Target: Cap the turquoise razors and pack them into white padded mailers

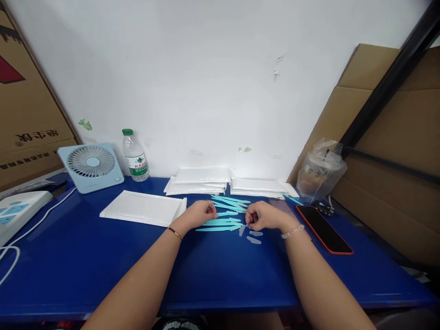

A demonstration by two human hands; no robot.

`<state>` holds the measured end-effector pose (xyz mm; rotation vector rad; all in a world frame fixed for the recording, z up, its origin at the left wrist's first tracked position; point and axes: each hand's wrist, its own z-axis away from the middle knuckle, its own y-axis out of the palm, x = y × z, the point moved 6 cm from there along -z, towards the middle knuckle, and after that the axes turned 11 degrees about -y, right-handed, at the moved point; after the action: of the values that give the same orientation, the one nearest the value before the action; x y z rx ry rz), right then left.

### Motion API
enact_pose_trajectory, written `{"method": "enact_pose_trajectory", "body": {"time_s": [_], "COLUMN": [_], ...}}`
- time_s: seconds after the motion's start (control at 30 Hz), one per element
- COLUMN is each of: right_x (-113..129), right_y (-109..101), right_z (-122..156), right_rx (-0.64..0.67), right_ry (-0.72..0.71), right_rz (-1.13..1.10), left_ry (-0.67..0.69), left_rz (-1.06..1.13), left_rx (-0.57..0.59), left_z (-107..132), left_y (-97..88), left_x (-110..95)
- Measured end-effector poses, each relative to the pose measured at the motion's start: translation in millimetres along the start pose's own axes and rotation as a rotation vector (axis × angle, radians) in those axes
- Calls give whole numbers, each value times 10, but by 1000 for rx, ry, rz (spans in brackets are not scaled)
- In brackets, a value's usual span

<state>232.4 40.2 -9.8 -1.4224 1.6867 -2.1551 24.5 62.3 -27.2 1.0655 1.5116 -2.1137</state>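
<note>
Several thin teal plastic strips [225, 222] lie fanned out on the blue table [103, 266] between my hands. My left hand [199, 213], with a ring and a gold bracelet, rests curled with its fingertips on the strips. My right hand [263, 217], with a bead bracelet, is closed in a pinch over a small pale clear piece [242, 230]; two more clear pieces [254, 237] lie just in front of it. What the fingers actually grip is too small to name.
White padded envelopes lie in a stack [142, 207] to the left and in piles [199, 181] by the wall. A small fan [91, 165], water bottle [134, 156], bagged drink cup [319, 172], phone [323, 229] and cardboard boxes [395, 151] surround the work area.
</note>
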Motion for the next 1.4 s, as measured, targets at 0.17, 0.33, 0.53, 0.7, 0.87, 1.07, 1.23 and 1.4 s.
{"method": "enact_pose_trajectory", "body": {"time_s": [0.17,0.33,0.53,0.7,0.87,1.07,1.23,1.4], "right_x": [-72,-169,-105,-25,3,25,13,92], "right_y": [-6,-91,-133,-95,1,-6,-45,76], "right_z": [0,5,-51,-100,-154,-148,-117,-190], "right_rx": [-29,-179,-302,-307,-281,-271,-284,-260], "right_ry": [14,47,21,-20,-20,-10,-11,-45], "right_rz": [-6,-64,-381,-438,-440,-416,-421,-443], "left_ry": [-5,0,18,22,44,58,42,69], "left_rz": [6,40,55,50,55,62,82,74], "left_rx": [-8,-39,-47,-42,-40,-53,-74,-61], "left_z": [-26,-49,-58,-47,-34,-41,-44,-18], "left_y": [-3,-23,-30,-26,-21,-30,-54,4], "left_x": [19,26,19,8,-31,-38,-20,-94]}}
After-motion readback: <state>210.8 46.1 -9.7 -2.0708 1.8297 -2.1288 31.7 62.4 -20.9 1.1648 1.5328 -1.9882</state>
